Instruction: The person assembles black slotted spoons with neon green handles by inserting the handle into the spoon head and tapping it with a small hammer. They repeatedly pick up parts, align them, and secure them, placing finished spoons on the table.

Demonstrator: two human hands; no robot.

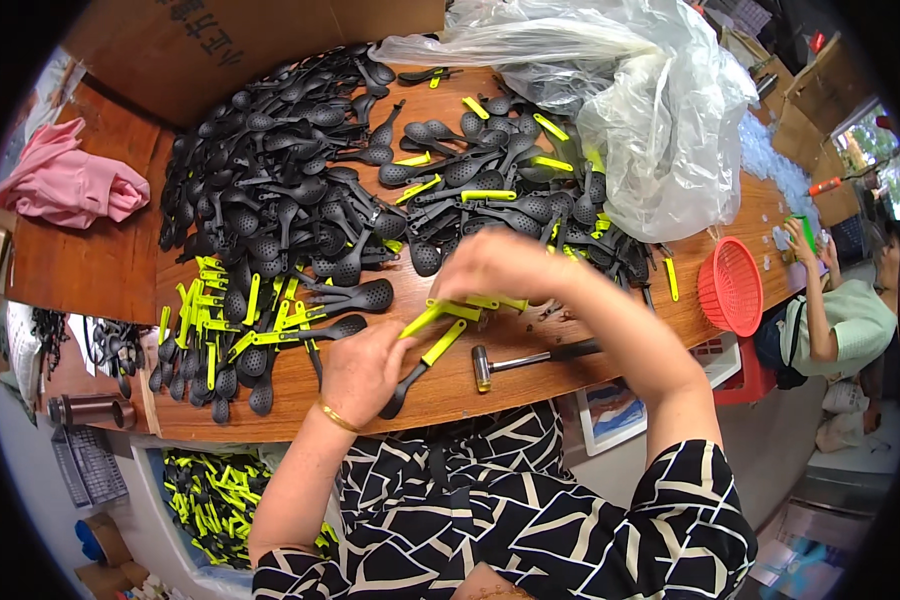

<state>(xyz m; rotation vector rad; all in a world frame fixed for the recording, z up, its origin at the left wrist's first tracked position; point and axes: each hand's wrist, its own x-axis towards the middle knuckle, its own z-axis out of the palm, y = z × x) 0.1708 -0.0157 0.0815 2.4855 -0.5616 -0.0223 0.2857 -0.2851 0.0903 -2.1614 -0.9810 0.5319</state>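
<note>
My left hand (362, 368) is closed, its thumb and fingers pinching a lime-green handle piece (420, 320) above the table's near edge. Just ahead of it is my right hand (495, 265), smeared by motion, so its fingers cannot be read. More lime-green handle pieces (482, 302) lie below the right hand. Beside my left hand rests a black spoon with a lime-green handle (425, 365). A hammer (515, 360) with a black grip lies to the right. Finished-looking black spoons with lime-green handles (210, 320) are heaped to the left.
Black perforated spoons (270, 170) fill the far left, before a cardboard box (250, 50). Clear plastic bag (650, 120) and red basket (730, 285) stand right. A bin of green-handled spoons (220, 500) sits below the edge. A co-worker (830, 320) is at far right.
</note>
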